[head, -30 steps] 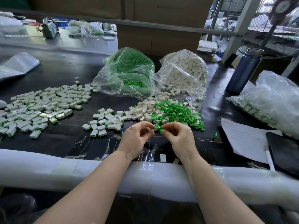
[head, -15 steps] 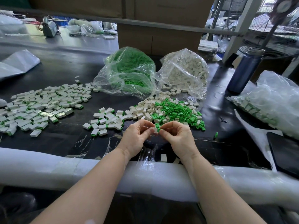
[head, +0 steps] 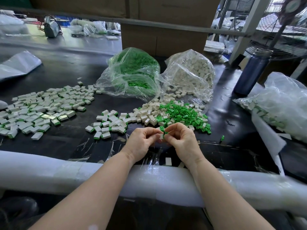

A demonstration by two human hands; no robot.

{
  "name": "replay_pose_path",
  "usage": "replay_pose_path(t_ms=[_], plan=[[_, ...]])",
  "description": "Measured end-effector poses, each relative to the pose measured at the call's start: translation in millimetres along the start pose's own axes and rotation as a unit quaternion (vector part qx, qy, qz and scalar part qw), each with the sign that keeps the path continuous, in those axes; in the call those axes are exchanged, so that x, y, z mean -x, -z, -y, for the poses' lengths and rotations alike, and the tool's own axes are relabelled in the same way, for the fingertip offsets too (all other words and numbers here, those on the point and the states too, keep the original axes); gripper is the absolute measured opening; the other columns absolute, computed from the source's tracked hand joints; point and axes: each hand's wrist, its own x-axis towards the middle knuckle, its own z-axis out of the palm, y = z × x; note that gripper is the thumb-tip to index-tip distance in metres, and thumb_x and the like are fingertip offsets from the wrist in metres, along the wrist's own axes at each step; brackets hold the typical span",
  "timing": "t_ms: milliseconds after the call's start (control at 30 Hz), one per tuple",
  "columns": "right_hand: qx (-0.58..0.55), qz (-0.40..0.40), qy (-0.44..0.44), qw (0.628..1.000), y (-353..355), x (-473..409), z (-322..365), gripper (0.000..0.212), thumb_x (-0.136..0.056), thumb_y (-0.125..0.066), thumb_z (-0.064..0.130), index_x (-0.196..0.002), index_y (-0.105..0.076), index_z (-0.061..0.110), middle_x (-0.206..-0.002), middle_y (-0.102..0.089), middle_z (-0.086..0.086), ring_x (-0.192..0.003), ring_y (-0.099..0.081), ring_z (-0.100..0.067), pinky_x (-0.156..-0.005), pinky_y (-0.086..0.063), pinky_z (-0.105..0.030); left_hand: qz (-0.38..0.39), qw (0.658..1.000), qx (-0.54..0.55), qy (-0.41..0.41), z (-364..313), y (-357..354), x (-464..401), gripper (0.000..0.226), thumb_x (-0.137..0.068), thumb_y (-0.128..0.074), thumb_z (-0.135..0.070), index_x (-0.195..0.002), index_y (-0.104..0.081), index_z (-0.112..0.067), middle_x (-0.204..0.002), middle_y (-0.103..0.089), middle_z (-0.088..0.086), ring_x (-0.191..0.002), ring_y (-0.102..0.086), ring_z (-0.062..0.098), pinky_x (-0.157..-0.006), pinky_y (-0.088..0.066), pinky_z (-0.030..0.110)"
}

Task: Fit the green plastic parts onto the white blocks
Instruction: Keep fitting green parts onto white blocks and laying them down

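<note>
Both hands meet above the near edge of the black worktable (head: 66, 143), directly in front of the loose heap of green plastic parts (head: 181, 113). The left hand (head: 142, 141) pinches a white block (head: 160, 136) between thumb and curled fingers. The right hand (head: 184, 140) has its fingers curled round a green plastic part (head: 165, 133), which touches the right side of that block; whether it is fully seated cannot be told. A heap of bare white blocks (head: 149, 113) adjoins the green heap on its left. Left of that heap lies a small cluster of fitted blocks (head: 108, 125) showing green edges, and further left a wide spread of finished blocks (head: 41, 108). Behind the green heap stand two clear bags, one with green parts (head: 132, 72) and one with white blocks (head: 191, 73). Right of the green heap stand a blue bottle (head: 252, 70) and another clear bag (head: 282, 103). A white foam roll (head: 49, 170) pads the table edge under both forearms.
</note>
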Motion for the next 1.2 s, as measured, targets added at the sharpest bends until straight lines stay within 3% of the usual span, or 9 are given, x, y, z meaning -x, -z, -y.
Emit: replay_pose_path(t_ms=[167, 400, 567, 700, 867, 1200], plan=[[0.015, 0.009, -0.008, 1.000, -0.9, 0.2, 0.1, 0.026, -0.080, -0.064, -0.008, -0.075, -0.057, 0.017, -0.071, -0.061, -0.005, -0.067, -0.056, -0.014, -0.066, -0.049, -0.025, -0.002, 1.000, -0.030, 0.009, 0.7, -0.1, -0.1, 0.014, -0.088, -0.060, -0.007, -0.096, -0.071, -0.009, -0.073, -0.066, -0.002, -0.063, -0.057, -0.002, -0.068, -0.045, 0.007], [0.011, 0.024, -0.019, 0.999, 1.2, -0.5, -1.4, 0.025, -0.078, -0.066, -0.008, -0.071, -0.058, 0.014, -0.067, -0.062, -0.001, -0.062, -0.057, -0.009, -0.063, -0.052, -0.022, 0.009, 1.000, -0.016, 0.020, -2.1, -1.4, 2.0, 0.016, -0.089, -0.058, -0.003, -0.088, -0.069, -0.013, -0.077, -0.067, 0.010, -0.066, -0.059, 0.008, -0.071, -0.049, 0.012], [-0.009, 0.037, -0.027, 0.999, 2.2, -0.3, -1.9, 0.025, -0.077, -0.066, -0.010, -0.070, -0.059, 0.013, -0.069, -0.062, -0.006, -0.067, -0.059, -0.017, -0.074, -0.055, -0.040, 0.020, 0.999, -0.020, 0.020, -3.6, -0.7, 2.5, 0.015, -0.088, -0.058, -0.001, -0.089, -0.070, -0.011, -0.076, -0.067, 0.011, -0.061, -0.058, 0.003, -0.069, -0.048, 0.009], [-0.006, 0.040, -0.028, 0.999, 2.8, -0.7, -3.1, 0.027, -0.076, -0.066, -0.011, -0.069, -0.059, 0.014, -0.067, -0.063, -0.004, -0.065, -0.059, -0.015, -0.070, -0.054, -0.034, 0.031, 0.999, -0.017, 0.018, -5.3, 0.2, 4.1, 0.014, -0.088, -0.058, 0.001, -0.092, -0.070, -0.004, -0.062, -0.062, -0.002, -0.054, -0.056, -0.006, -0.063, -0.043, 0.005], [-0.001, 0.050, -0.028, 0.998, 3.3, -0.6, -3.6, 0.027, -0.076, -0.067, -0.009, -0.069, -0.060, 0.016, -0.063, -0.063, 0.000, -0.060, -0.058, -0.010, -0.058, -0.049, -0.019, 0.043, 0.998, -0.028, 0.019, -4.8, 0.5, 5.3, 0.014, -0.088, -0.058, 0.000, -0.095, -0.069, -0.002, -0.062, -0.062, -0.006, -0.054, -0.056, -0.008, -0.063, -0.042, 0.003], [-0.055, -0.002, -0.030, 0.998, 2.0, -1.9, -2.1, 0.014, -0.081, -0.066, -0.002, -0.075, -0.061, 0.009, -0.055, -0.065, 0.003, -0.051, -0.061, -0.006, -0.050, -0.049, -0.016, 0.020, 1.000, -0.021, -0.008, -6.5, -1.7, 4.5, 0.013, -0.093, -0.052, -0.009, -0.098, -0.061, -0.016, -0.072, -0.062, -0.001, -0.057, -0.052, -0.004, -0.062, -0.044, 0.010]])
